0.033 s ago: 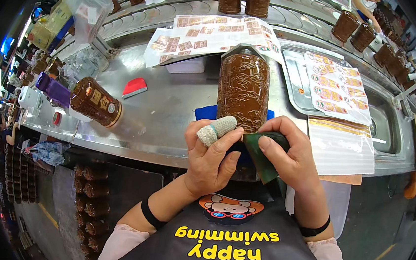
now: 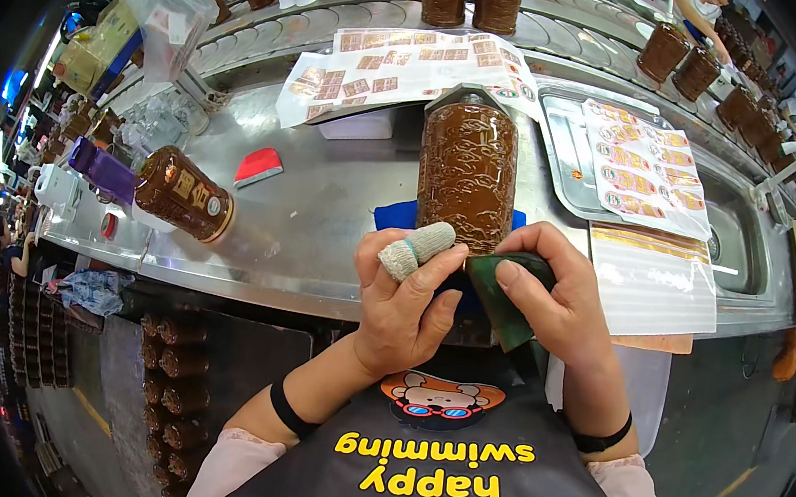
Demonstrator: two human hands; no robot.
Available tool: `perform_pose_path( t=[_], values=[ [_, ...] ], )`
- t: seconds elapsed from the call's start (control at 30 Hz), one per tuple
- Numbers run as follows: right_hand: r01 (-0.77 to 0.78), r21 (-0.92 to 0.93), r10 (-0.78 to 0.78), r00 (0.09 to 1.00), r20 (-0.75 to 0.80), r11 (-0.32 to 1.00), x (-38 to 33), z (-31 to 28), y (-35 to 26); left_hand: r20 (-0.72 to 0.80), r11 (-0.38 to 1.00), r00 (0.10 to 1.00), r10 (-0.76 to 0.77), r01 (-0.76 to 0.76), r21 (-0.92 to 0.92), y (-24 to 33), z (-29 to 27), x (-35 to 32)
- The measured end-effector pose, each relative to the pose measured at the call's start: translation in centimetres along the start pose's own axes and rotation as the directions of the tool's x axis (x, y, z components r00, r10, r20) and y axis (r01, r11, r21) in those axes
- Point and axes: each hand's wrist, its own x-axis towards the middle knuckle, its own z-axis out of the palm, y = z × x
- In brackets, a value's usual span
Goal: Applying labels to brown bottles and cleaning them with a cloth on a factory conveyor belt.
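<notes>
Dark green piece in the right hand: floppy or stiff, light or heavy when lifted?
Probably floppy: the dark green piece bends at the right hand's pinch. Likely light: it looks thin, and thumb pinch seems enough to hold it.

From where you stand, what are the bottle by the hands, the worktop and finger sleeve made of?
Bottle: perhaps glass or glazed ceramic, glossy, from highlights on its raised pattern. Worktop: probably stainless steel, satin, from its grey, blurred reflections. Finger sleeve: apparently knitted fabric, matte, with ribbed texture.
</notes>
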Motion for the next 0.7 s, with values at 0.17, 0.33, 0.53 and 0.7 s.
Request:
perform_pose_path(
  t=[0.17,0.33,0.53,0.7],
  values=[
    [-0.028,0.066,0.028,1.000,0.001,0.997,0.0,-0.4,-0.1,-0.022,1.000,0.999,0.024,-0.024,-0.007,-0.2,-0.1,0.5],
    [-0.069,0.078,0.072,0.997,-0.032,0.995,-0.5,-1.0,0.6,-0.007,0.998,0.999,0.036,-0.036,-0.049,0.0,-0.1,0.5],
    [-0.070,0.066,0.073,0.996,-0.046,0.995,-0.7,-1.0,0.9,0.016,0.990,0.997,0.081,-0.079,-0.116,0.6,-0.5,1.0],
    [-0.100,0.087,0.104,0.994,-0.035,0.991,-0.8,-1.1,1.0,-0.014,0.998,1.000,-0.021,0.021,-0.066,-0.2,-0.7,0.4]
  ],
)
